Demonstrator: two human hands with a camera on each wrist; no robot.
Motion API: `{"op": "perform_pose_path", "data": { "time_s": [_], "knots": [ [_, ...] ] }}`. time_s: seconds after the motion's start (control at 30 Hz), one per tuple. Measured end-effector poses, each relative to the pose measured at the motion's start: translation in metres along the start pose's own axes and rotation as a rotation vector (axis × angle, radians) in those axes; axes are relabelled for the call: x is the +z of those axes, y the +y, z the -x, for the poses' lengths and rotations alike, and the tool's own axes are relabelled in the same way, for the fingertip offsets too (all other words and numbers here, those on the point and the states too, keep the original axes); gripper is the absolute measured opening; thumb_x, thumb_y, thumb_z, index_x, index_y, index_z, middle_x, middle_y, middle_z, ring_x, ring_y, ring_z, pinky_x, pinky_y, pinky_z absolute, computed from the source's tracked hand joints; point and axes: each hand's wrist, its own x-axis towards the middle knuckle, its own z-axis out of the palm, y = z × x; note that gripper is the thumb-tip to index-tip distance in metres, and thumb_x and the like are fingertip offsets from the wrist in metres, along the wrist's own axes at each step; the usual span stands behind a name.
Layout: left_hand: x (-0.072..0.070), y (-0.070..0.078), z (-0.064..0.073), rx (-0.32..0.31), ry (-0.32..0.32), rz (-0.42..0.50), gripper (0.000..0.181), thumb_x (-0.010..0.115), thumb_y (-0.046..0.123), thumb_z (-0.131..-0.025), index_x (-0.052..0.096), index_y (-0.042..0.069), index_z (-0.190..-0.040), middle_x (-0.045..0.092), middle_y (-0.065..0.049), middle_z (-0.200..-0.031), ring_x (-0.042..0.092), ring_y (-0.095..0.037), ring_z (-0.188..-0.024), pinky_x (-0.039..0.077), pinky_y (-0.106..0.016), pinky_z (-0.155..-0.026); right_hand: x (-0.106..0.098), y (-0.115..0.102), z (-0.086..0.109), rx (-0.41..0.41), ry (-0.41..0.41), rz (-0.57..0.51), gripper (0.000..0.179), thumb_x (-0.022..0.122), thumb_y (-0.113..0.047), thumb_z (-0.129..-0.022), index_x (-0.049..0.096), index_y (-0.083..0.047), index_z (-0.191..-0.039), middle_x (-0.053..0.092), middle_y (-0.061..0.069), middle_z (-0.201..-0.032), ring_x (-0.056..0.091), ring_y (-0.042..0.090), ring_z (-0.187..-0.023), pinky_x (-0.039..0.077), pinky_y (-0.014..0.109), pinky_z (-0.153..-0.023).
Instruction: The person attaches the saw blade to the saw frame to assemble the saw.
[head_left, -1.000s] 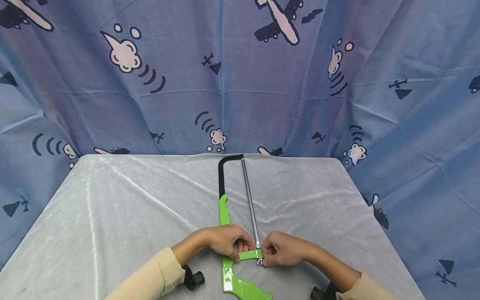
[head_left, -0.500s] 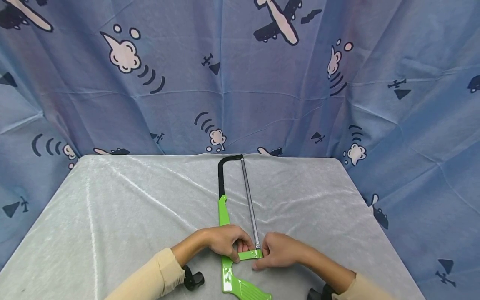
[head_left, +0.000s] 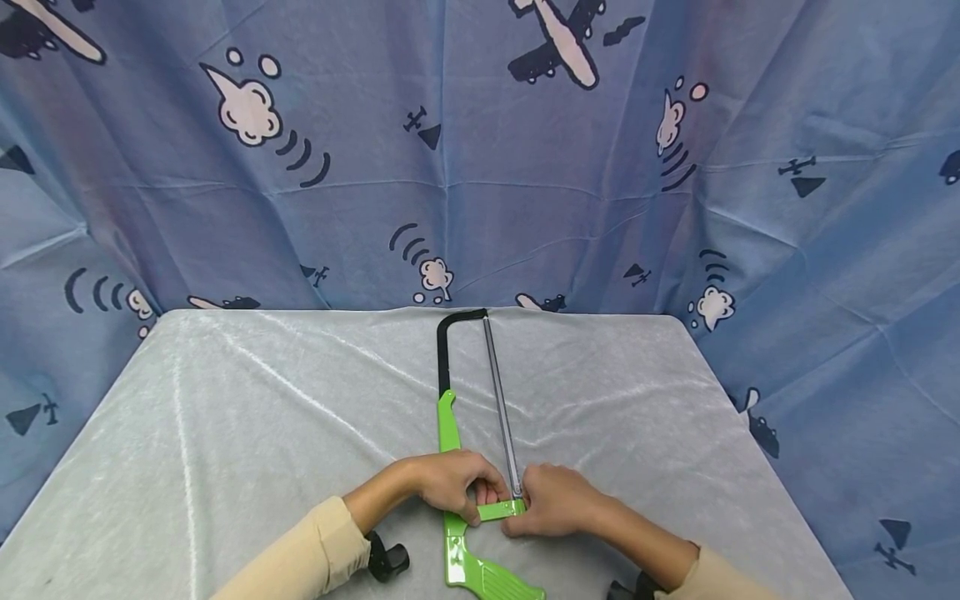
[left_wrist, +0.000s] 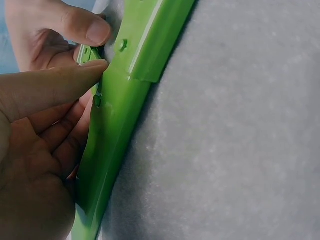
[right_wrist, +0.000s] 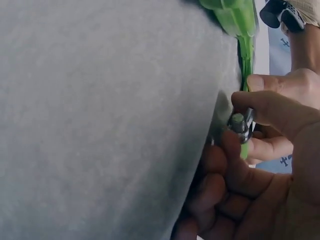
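A hacksaw (head_left: 448, 425) lies on the table, its green grip toward me and its black front frame (head_left: 442, 358) at the far end. Its grey blade (head_left: 500, 408) runs along the right side. My left hand (head_left: 453, 482) holds the green frame near the short crosspiece (head_left: 498, 510), thumb on the near side and fingers beyond. At the blade's near end, my right hand (head_left: 558, 502) pinches a metal wing nut (right_wrist: 240, 125) between thumb and forefinger. In the head view the right hand hides that nut.
Pale grey velvety cloth (head_left: 300, 417) covers the table. Behind it hangs a blue curtain (head_left: 480, 150) printed with planes and clouds. A black wrist device (head_left: 387, 557) sits by the left cuff.
My right hand has shifted slightly left, and its thumb and forefinger have come over the wing nut, which showed earlier. The left hand and the hacksaw stay put.
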Motion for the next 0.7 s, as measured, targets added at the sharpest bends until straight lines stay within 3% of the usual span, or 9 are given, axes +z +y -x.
{"op": "perform_pose_path", "data": {
  "time_s": [0.27,0.7],
  "knots": [
    [-0.001,-0.001,0.0,0.017,-0.007,-0.012,0.036,0.079,-0.006,-0.075,0.071,0.005,-0.108,0.062,0.007,-0.084,0.057,-0.001,-0.079,0.049,-0.017,-0.075,-0.007,0.007,0.001,-0.051,-0.115,-0.171,0.045,0.077,-0.028,-0.077,0.046,-0.022,-0.046,0.035,-0.016,-0.04,0.028,-0.003,-0.038,0.023,0.018,-0.039],
    [0.0,-0.002,0.0,0.026,-0.008,-0.011,0.037,0.079,-0.006,-0.075,0.071,0.004,-0.11,0.062,0.007,-0.085,0.056,0.0,-0.079,0.049,-0.016,-0.075,-0.009,0.011,0.003,-0.087,-0.157,-0.243,0.041,0.074,-0.023,-0.079,0.048,-0.021,-0.047,0.037,-0.016,-0.042,0.029,-0.004,-0.039,0.023,0.017,-0.04]
  ]
}}
